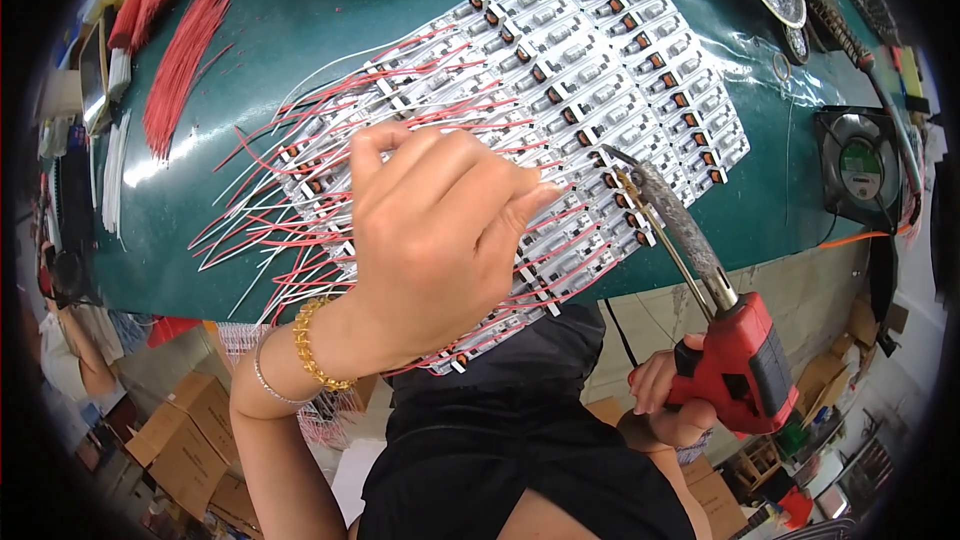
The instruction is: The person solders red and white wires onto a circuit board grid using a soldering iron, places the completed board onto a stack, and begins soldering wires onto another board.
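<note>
So the panel (610, 90) is a slanted grid of silvery little circuit boards, rows of black-and-orange bits, with red and white wires (300, 232) trailing off its left side. It's on the green table (350, 5), right under the person's left hand (430, 215), fingers curled; can't tell if they're pinching a wire. Right hand (665, 398)'s wrapped around a red soldering gun (745, 365), tip over the boards.

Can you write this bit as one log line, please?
left hand: over wired circuit boards; right hand: gripping red soldering gun; green table: red wires at left; fan: right

The left hand (435, 215) hides circuit boards (625, 90) — partly.
</note>
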`<state>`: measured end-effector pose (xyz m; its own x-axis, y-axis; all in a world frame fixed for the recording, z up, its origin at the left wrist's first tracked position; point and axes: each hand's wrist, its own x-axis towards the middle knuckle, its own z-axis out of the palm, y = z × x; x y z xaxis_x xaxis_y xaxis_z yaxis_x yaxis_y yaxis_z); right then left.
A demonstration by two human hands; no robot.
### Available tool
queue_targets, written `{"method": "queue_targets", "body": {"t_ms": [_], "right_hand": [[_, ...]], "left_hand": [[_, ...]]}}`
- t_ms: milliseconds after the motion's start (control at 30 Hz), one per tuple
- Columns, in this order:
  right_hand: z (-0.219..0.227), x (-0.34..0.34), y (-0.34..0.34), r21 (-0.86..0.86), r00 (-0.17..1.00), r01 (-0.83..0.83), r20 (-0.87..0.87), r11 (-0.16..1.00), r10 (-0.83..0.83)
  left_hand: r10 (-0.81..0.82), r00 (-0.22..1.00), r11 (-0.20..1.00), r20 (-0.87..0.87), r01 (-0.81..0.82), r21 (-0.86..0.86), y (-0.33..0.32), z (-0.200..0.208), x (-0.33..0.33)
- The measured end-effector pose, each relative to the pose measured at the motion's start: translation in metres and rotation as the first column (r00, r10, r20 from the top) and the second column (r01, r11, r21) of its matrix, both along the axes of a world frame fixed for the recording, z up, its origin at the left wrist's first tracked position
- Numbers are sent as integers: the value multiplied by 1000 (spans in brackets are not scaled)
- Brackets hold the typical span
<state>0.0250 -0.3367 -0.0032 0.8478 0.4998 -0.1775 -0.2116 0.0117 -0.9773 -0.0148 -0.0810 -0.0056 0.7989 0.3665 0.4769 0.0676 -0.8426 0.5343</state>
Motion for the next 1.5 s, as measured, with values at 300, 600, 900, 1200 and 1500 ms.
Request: {"method": "queue_targets", "body": {"t_ms": [300,600,900,1200,1500], "right_hand": [[-2,-1,-15,-40,997,-73,-29,997,72],[-8,-4,-35,-195,989,-140,25,971,148],[0,-6,-22,-109,997,-80,-23,991,78],[5,-3,-8,-99,998,-54,28,994,57],[6,-10,-20,-35,999,-25,39,999,27]], "left_hand": [[5,994,998,-106,-12,-65,-3,-5,2],[10,997,998,-75,-14,-54,-3,-6,1],[-4,999,999,-45,2,-38,-2,-8,1],[-4,999,1000,-52,2,-27,-3,-7,-2],[-32,995,991,-92,19,-135,-10,-3,-1]]}}
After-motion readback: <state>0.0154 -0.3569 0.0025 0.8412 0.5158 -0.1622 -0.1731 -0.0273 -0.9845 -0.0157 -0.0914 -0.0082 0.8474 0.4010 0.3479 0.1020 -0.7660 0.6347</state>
